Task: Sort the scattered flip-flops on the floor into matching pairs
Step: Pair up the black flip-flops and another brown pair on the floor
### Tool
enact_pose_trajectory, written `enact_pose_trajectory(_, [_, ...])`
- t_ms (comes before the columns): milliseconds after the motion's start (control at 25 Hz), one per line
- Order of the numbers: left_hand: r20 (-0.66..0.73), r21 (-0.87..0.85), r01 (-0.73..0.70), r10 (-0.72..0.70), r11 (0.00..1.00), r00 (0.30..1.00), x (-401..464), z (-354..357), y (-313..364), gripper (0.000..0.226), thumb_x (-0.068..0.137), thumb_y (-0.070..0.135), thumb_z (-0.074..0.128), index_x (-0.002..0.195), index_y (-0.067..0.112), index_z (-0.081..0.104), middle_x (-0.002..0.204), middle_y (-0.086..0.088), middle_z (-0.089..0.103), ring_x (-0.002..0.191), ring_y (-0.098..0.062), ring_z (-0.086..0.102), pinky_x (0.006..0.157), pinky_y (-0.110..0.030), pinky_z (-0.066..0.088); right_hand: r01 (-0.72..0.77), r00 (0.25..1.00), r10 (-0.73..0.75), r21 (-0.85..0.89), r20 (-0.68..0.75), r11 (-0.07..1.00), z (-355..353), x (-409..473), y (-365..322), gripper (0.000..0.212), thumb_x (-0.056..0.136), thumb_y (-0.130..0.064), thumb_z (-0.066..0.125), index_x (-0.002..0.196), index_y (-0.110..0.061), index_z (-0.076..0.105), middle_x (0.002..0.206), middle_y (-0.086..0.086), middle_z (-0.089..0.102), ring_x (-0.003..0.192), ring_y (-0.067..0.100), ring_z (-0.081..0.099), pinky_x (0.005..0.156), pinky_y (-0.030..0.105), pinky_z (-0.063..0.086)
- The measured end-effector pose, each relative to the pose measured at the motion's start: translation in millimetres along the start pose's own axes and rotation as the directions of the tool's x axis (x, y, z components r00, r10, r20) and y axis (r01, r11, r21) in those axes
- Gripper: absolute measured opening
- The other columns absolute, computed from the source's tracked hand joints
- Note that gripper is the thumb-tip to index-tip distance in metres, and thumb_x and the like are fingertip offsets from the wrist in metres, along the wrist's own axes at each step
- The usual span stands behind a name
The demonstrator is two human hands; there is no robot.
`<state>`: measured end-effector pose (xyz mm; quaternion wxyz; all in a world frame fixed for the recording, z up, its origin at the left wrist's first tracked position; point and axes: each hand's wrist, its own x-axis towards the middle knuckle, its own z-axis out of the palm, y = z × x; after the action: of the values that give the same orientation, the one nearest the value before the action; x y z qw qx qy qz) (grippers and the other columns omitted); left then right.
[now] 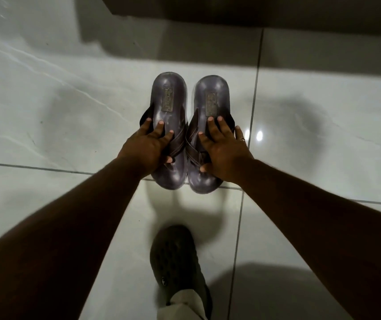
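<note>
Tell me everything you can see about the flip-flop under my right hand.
The right flip-flop is dark brown, glossy, looking like leather or rubber, with crossed straps and a worn rectangular label on the heel. It lies sole-down on the pale tiled floor, heel away from you, straddling a grout line, beside its matching left flip-flop. Your right hand rests over its straps, fingers spread on the footbed.

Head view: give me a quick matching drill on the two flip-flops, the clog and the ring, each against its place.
Things:
1. left flip-flop
2. right flip-flop
3. dark clog
4. ring

Places:
A. on a finger of the right hand
B. under the left hand
C. on a foot, nearest the camera
D. under the right hand

Pairs: 1-B, 2-D, 3-C, 4-A
</note>
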<state>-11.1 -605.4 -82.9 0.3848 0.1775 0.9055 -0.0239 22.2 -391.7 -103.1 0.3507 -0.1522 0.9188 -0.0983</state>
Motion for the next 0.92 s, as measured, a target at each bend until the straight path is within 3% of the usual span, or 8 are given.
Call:
enact_pose_trajectory(120, [-0.031, 0.009, 0.076, -0.075, 0.997, 0.997, -12.1, -7.9, 7.6, 0.089, 0.083, 0.061, 0.052, 0.154, 0.03, 0.008, 0.166, -0.005, 0.003, 0.152, -0.03, -0.003, 0.119, -0.057, 0.007, 0.043, 0.985, -0.032, 0.061, -0.17, 0.997, -9.1, -15.0, 12.0, 0.097, 0.078, -0.062, 0.059, 0.151, -0.022, 0.01, 0.162, 0.01, -0.007, 0.148, 0.034, -0.011, 0.115, 0.058, -0.002])
enact_pose_trajectory(200, [-0.109, 0.001, 0.108, -0.107, 0.994, 0.988, -22.2, -17.5, 28.0, 0.097, 0.079, 0.066, 0.053, 0.155, 0.026, 0.007, 0.165, -0.008, 0.005, 0.152, -0.032, 0.0, 0.118, -0.059, 0.005, -0.004, 0.97, 0.035, 0.127, -0.241, 0.992, -14.8, -41.6, 38.7, 0.095, 0.08, -0.062, 0.056, 0.152, -0.018, 0.011, 0.162, 0.013, -0.002, 0.148, 0.034, -0.006, 0.117, 0.056, 0.003])
enact_pose_trajectory(440, [-0.12, 0.076, -0.099, 0.107, 0.992, 0.987, -4.5, -48.7, 213.9, 0.1, 0.079, 0.07, 0.046, 0.155, 0.023, 0.0, 0.166, -0.009, 0.002, 0.152, -0.033, 0.0, 0.121, -0.054, 0.008, -0.273, 0.921, 0.321, 0.223, -0.221, 0.936, -17.3, -178.2, 211.4, 0.094, 0.083, -0.065, 0.047, 0.152, -0.014, 0.007, 0.162, 0.016, -0.002, 0.149, 0.034, -0.004, 0.118, 0.053, 0.008])
enact_pose_trajectory(520, [-0.133, 0.067, -0.19, 0.197, 0.98, 0.971, 23.6, -53.5, 304.7, 0.101, 0.08, 0.072, 0.044, 0.155, 0.023, -0.002, 0.166, -0.008, 0.0, 0.152, -0.032, -0.002, 0.121, -0.052, 0.008, -0.417, 0.861, 0.463, 0.23, -0.211, 0.879, -11.5, -231.1, 294.2, 0.092, 0.084, -0.065, 0.045, 0.152, -0.017, 0.007, 0.162, 0.015, -0.003, 0.148, 0.036, -0.005, 0.116, 0.057, 0.007])
enact_pose_trajectory(640, [-0.129, 0.078, -0.333, 0.341, 0.94, 0.931, 72.8, -56.5, 448.5, 0.101, 0.08, 0.069, 0.049, 0.154, 0.026, -0.004, 0.166, -0.008, -0.003, 0.152, -0.032, -0.004, 0.121, -0.051, 0.007, -0.659, 0.674, 0.719, 0.302, -0.169, 0.689, 11.9, -308.1, 415.2, 0.087, 0.085, -0.067, 0.043, 0.152, -0.025, 0.006, 0.162, 0.013, -0.005, 0.146, 0.044, -0.006, 0.112, 0.066, 0.008])
enact_pose_trajectory(720, [-0.096, 0.138, -0.42, 0.434, 0.897, 0.896, 106.0, -54.8, 542.1, 0.102, 0.08, 0.066, 0.055, 0.154, 0.028, -0.003, 0.165, -0.009, -0.005, 0.152, -0.033, -0.005, 0.121, -0.052, 0.007, -0.716, 0.608, 0.79, 0.376, -0.079, 0.588, 35.7, -348.6, 481.7, 0.082, 0.086, -0.067, 0.039, 0.151, -0.029, 0.005, 0.163, 0.009, -0.007, 0.145, 0.046, -0.005, 0.111, 0.068, 0.012])
enact_pose_trajectory(800, [-0.024, 0.228, -0.488, 0.506, 0.842, 0.862, 130.4, -48.0, 614.6, 0.1, 0.08, 0.063, 0.056, 0.155, 0.027, -0.001, 0.165, -0.011, -0.008, 0.152, -0.034, -0.007, 0.122, -0.052, 0.005, -0.657, 0.681, 0.732, 0.44, 0.001, 0.612, 60.2, -371.3, 523.3, 0.075, 0.09, -0.061, 0.037, 0.151, -0.03, 0.006, 0.162, 0.009, -0.009, 0.146, 0.043, -0.003, 0.114, 0.064, 0.016])
enact_pose_trajectory(920, [0.029, 0.311, -0.456, 0.471, 0.834, 0.882, 146.6, -30.2, 680.1, 0.099, 0.082, 0.063, 0.052, 0.155, 0.022, -0.002, 0.163, -0.014, -0.016, 0.151, -0.034, -0.012, 0.122, -0.049, 0.0, -0.502, 0.752, 0.657, 0.597, -0.056, 0.626, 83.0, -384.8, 555.3, 0.069, 0.095, -0.046, 0.044, 0.152, -0.025, 0.011, 0.161, 0.019, -0.006, 0.146, 0.041, 0.008, 0.114, 0.056, 0.026])
